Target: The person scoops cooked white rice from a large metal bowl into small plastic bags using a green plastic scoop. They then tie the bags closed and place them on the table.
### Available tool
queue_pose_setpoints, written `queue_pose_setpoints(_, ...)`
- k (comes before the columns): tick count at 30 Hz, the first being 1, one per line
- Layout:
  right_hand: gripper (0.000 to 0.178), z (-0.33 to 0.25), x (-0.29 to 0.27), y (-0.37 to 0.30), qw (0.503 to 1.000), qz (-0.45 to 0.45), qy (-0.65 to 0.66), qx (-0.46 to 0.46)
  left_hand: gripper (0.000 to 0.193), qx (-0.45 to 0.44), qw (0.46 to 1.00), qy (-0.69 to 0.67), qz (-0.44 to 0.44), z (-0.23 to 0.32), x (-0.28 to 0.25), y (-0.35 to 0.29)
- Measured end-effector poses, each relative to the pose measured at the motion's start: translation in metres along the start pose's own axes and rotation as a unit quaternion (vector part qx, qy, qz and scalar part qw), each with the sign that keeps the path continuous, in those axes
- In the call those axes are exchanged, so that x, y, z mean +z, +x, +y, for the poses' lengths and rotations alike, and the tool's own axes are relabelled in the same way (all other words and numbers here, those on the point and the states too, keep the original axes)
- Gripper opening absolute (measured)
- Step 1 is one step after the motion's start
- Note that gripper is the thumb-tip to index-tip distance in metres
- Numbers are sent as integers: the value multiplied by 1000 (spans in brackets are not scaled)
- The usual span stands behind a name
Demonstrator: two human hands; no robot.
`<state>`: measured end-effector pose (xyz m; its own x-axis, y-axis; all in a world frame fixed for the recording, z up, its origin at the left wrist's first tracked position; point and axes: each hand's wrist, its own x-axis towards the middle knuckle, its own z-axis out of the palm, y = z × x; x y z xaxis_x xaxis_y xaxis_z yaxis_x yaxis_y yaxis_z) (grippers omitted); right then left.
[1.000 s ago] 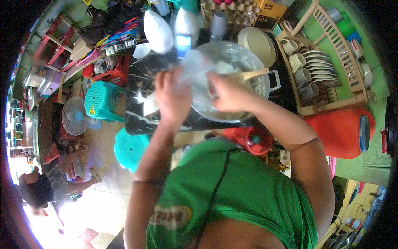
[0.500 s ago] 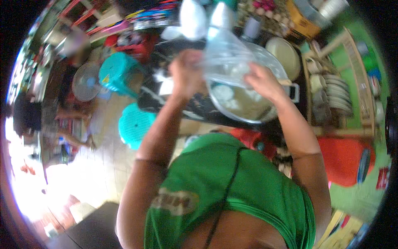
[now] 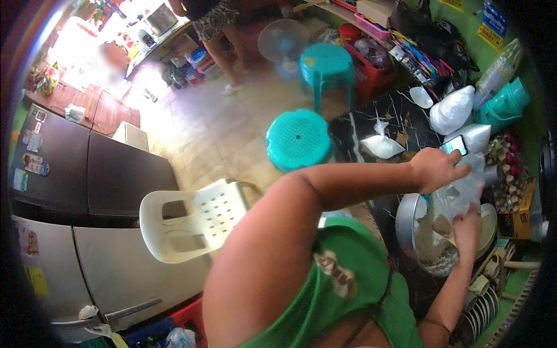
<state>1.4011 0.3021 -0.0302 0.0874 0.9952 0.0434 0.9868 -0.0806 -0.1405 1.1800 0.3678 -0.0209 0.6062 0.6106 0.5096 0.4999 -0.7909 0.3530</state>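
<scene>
A clear plastic bag (image 3: 455,194) hangs over a round metal basin (image 3: 407,223) on the black marbled table. My left hand (image 3: 435,170) is closed at the bag's upper edge, its fingers bent around the plastic. Lower down, my right hand (image 3: 467,227) grips the side of the bag above the basin. Pale, powdery and lumpy stuff (image 3: 438,258) lies in the basin, with a light-coloured utensil handle partly visible among it. Just beyond my left hand is a phone (image 3: 455,145) with a lit screen, next to filled white bags (image 3: 452,110).
A small tied bag of white powder (image 3: 383,146) rests on the black table (image 3: 362,124). Teal stools (image 3: 299,139) and a white plastic chair (image 3: 194,217) stand to the left. Plates in a rack (image 3: 484,313) are near my right forearm. Another person's legs (image 3: 223,49) show farther off.
The view has swung left, bringing the refrigerator and white chair into sight. Both hands still hold the plastic bag over the basin; the bag looks more bunched than before.
</scene>
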Motion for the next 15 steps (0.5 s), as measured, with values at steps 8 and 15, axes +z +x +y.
queue_pose_setpoints(8,41,34,-14,19,999,6,29,14,20,177,983,51,23,2,7,-12)
queue_pose_setpoints(15,80,-58,-35,-34,985,-162,-8,-55,18,-84,986,-36,141,5,-2,5)
